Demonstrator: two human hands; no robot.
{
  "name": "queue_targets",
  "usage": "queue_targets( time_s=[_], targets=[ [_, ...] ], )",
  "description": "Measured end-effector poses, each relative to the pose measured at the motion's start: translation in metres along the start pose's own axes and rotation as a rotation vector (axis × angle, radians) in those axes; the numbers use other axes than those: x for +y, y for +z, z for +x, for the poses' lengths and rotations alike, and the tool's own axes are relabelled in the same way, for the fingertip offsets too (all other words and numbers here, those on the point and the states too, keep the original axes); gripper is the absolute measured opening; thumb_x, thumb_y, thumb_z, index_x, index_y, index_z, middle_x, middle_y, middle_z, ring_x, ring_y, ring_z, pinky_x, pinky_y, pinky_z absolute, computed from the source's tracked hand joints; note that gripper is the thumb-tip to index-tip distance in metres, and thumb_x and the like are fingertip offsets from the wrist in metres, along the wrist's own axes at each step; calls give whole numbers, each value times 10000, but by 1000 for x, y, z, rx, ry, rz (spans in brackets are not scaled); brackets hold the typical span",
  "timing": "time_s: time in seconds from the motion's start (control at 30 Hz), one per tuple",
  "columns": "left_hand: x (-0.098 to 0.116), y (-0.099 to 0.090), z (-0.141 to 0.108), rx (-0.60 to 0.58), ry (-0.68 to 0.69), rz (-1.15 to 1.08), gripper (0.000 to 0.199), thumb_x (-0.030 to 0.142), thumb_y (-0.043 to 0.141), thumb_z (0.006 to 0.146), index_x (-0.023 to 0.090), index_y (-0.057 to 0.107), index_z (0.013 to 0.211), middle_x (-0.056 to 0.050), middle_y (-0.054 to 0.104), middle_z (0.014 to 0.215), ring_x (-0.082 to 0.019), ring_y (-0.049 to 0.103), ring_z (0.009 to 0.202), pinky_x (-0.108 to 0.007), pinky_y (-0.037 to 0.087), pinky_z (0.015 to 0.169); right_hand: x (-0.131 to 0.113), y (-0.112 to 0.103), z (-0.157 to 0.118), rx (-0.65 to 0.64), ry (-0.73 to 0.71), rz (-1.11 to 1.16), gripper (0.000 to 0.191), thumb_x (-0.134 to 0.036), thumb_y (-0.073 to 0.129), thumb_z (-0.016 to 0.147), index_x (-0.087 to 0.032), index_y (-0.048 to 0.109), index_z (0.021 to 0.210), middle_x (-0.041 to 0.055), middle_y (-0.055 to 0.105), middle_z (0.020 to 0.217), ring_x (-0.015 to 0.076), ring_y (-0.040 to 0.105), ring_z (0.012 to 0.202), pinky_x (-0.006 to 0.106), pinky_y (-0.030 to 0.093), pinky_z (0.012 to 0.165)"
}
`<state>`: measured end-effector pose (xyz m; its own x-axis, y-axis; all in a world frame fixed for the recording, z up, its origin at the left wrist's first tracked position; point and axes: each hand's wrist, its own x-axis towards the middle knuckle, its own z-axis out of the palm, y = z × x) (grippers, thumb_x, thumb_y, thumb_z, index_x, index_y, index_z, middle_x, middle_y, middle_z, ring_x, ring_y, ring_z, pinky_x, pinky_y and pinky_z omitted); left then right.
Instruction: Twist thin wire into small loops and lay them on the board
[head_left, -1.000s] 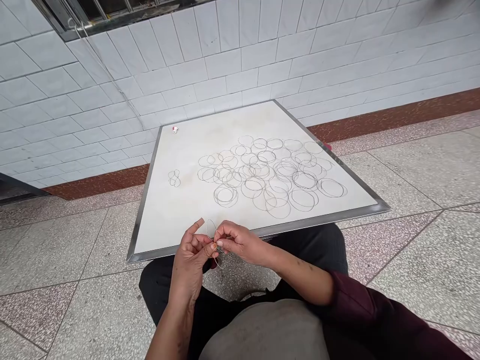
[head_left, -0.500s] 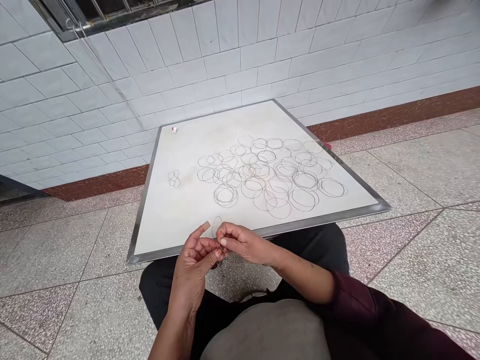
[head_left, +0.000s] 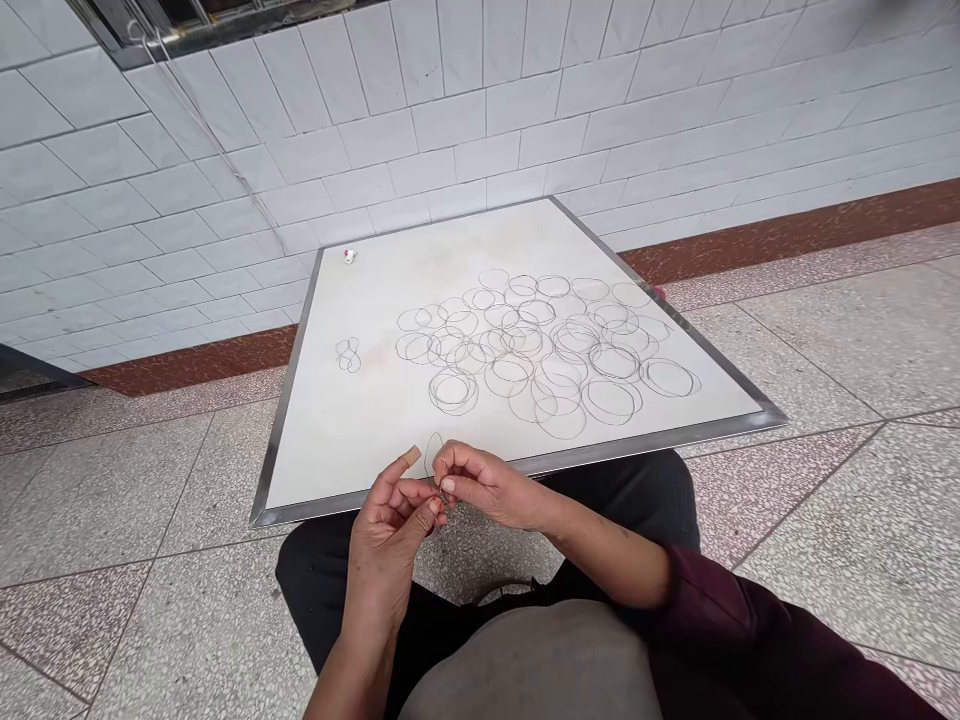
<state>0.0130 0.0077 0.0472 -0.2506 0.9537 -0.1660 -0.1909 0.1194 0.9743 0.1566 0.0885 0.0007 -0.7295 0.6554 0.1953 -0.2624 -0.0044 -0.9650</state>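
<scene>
A thin wire loop [head_left: 429, 447] is pinched between both my hands at the near edge of the white table [head_left: 337, 440]. My left hand [head_left: 394, 515] grips its lower part with thumb and index finger, the other fingers half raised. From the right side, my right hand [head_left: 476, 485] pinches the same wire close to the left fingertips. Where the wire crosses between the fingers is mostly hidden. Many loose wire rings [head_left: 561, 370] lie overlapping across the middle and right of the table. Apart from them, at the left, lies a small wire piece of twisted loops [head_left: 348, 355].
A small white and red object [head_left: 349, 257] sits at the table's far left corner. The table has a grey metal rim [head_left: 660, 443] and stands against a white tiled wall [head_left: 375, 150]. My legs are under its near edge, above a speckled floor [head_left: 202, 620].
Both hands stay close together on the wire, with only small finger movements. The wire's lower end shows less below the fingers now. The view has shifted slightly.
</scene>
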Motion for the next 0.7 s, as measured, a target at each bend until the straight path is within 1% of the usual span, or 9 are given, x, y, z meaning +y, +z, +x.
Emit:
queue_targets(
  time_s=[0.13, 0.3, 0.5, 0.7],
  targets=[
    [0, 0, -1, 45, 16, 7, 544, 260, 787, 725, 221, 616, 1239, 19, 672, 753, -125, 606, 648, -260, 497, 656, 1, 0, 0, -2, -6, -2, 214, -394, 522, 972, -181, 528, 983, -3, 538, 817, 125, 523, 740, 281, 449, 693],
    [-1, 1, -1, 42, 38, 42, 531, 257, 774, 738, 215, 609, 1241, 22, 671, 733, -125, 607, 655, -278, 506, 700, 1, 0, 0, 0, -29, 26, 191, -375, 536, 968, -184, 522, 967, -3, 529, 822, 124, 525, 737, 282, 462, 685],
    [0, 3, -3, 40, 50, 88, 498, 281, 760, 757, 223, 613, 1229, 21, 674, 736, -137, 615, 675, -286, 516, 697, 0, 1, 0, -9, 37, 60, 224, -410, 573, 940, -198, 501, 946, -11, 517, 822, 121, 527, 712, 279, 479, 650],
    [-1, 2, -5, 54, 43, 73, 515, 280, 780, 735, 228, 623, 1222, 16, 676, 760, -146, 624, 701, -297, 518, 716, 3, 0, 1, -12, 44, 74, 242, -419, 599, 922, -200, 495, 932, -24, 515, 786, 113, 514, 682, 264, 466, 634]
  ],
)
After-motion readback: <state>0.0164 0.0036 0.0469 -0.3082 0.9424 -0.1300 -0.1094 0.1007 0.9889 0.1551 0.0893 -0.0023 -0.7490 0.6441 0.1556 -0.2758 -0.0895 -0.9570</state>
